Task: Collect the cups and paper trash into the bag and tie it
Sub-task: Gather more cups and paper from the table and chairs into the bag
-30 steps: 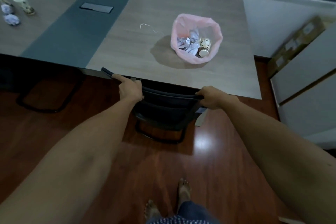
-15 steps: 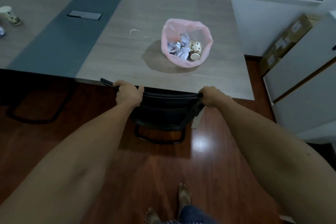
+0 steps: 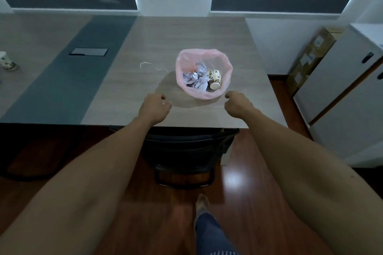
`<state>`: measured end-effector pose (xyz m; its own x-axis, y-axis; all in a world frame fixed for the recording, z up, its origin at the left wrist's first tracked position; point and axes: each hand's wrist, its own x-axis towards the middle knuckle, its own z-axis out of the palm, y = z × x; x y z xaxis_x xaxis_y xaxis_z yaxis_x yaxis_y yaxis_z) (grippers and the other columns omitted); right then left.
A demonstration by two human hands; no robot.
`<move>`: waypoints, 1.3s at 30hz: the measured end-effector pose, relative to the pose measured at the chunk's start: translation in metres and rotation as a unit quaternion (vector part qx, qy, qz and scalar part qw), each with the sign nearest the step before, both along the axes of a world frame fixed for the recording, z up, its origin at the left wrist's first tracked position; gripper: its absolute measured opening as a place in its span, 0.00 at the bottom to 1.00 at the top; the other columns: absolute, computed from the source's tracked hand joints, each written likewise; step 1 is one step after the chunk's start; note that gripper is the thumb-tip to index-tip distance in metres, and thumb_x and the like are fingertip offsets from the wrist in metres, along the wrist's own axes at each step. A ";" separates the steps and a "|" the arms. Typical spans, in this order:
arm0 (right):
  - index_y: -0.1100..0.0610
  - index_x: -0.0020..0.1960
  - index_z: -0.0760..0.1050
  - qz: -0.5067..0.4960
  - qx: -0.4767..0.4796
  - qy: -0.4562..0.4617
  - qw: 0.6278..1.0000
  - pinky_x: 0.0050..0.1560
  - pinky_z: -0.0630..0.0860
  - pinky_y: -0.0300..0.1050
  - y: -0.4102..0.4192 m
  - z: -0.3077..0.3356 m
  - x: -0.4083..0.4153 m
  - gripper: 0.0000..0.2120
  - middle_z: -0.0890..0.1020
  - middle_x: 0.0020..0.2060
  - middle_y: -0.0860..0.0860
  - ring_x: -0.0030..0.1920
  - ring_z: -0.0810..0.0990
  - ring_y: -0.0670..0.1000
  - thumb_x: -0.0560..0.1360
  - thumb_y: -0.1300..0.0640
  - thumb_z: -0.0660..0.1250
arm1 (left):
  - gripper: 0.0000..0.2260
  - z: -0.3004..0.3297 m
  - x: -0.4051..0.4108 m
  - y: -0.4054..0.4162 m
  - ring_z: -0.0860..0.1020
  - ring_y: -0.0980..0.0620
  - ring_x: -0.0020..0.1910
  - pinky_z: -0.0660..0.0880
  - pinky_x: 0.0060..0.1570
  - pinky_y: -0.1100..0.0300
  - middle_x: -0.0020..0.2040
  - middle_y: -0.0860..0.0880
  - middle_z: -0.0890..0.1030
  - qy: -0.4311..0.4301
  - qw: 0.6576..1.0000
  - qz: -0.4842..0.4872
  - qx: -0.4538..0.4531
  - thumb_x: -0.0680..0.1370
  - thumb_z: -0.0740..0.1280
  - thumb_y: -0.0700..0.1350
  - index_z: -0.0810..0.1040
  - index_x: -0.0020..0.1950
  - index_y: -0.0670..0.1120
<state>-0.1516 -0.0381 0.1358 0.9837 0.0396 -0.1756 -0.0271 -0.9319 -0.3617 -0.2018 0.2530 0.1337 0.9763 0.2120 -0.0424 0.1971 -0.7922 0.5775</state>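
A pink plastic bag stands open on the wooden table. Inside it lie crumpled white paper and a spotted paper cup. Another spotted cup lies on the table at the far left edge of the view. My left hand hovers over the table just left of the bag, fingers loosely curled, holding nothing. My right hand hovers just right of the bag, also loosely curled and holding nothing. Neither hand touches the bag.
A thin white wire-like scrap lies left of the bag. A black chair is pushed under the table's near edge between my arms. A grey strip with a cable hatch crosses the table. White cabinets and a cardboard box stand at right.
Both hands have let go of the chair back and risen over the table to either side of the bag. The chair now sits pushed in under the table edge.
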 end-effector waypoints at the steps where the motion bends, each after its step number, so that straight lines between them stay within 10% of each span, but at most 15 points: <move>1: 0.58 0.71 0.71 -0.002 0.005 -0.004 1.000 0.64 0.72 0.54 -0.001 -0.003 0.014 0.20 0.74 0.70 0.58 0.68 0.73 0.60 0.80 0.61 0.58 | 0.18 0.000 0.015 -0.002 0.80 0.39 0.57 0.77 0.57 0.49 0.57 0.39 0.82 -0.004 1.000 -0.003 -0.003 0.74 0.68 0.51 0.82 0.58 0.41; 16: 0.53 0.76 0.67 -0.050 0.125 0.008 0.991 0.68 0.72 0.58 -0.018 -0.068 0.249 0.26 0.62 0.74 0.61 0.65 0.75 0.66 0.78 0.62 0.62 | 0.24 -0.050 0.243 -0.026 0.71 0.40 0.72 0.69 0.67 0.51 0.79 0.41 0.56 0.021 0.998 -0.056 0.030 0.78 0.69 0.54 0.72 0.74 0.54; 20: 0.51 0.77 0.67 -0.072 0.140 0.033 0.987 0.72 0.68 0.55 -0.012 -0.088 0.285 0.24 0.55 0.79 0.59 0.69 0.73 0.65 0.81 0.57 0.64 | 0.28 -0.064 0.263 -0.022 0.74 0.40 0.67 0.73 0.60 0.49 0.77 0.44 0.62 0.002 0.995 -0.056 0.088 0.79 0.68 0.55 0.66 0.77 0.49; 27: 0.56 0.71 0.74 -0.125 0.166 -0.066 0.976 0.64 0.72 0.51 0.012 -0.081 0.292 0.21 0.77 0.68 0.53 0.65 0.77 0.58 0.79 0.59 0.70 | 0.28 -0.064 0.278 0.011 0.79 0.34 0.54 0.77 0.52 0.42 0.71 0.46 0.66 -0.010 0.995 -0.049 0.082 0.78 0.68 0.41 0.64 0.77 0.45; 39: 0.56 0.74 0.72 0.036 0.158 -0.108 0.981 0.69 0.70 0.53 0.216 -0.014 0.269 0.26 0.75 0.71 0.56 0.70 0.73 0.60 0.77 0.68 0.60 | 0.31 -0.018 0.221 0.203 0.78 0.38 0.55 0.77 0.52 0.46 0.76 0.48 0.64 -0.043 0.995 0.039 0.076 0.77 0.66 0.38 0.61 0.79 0.48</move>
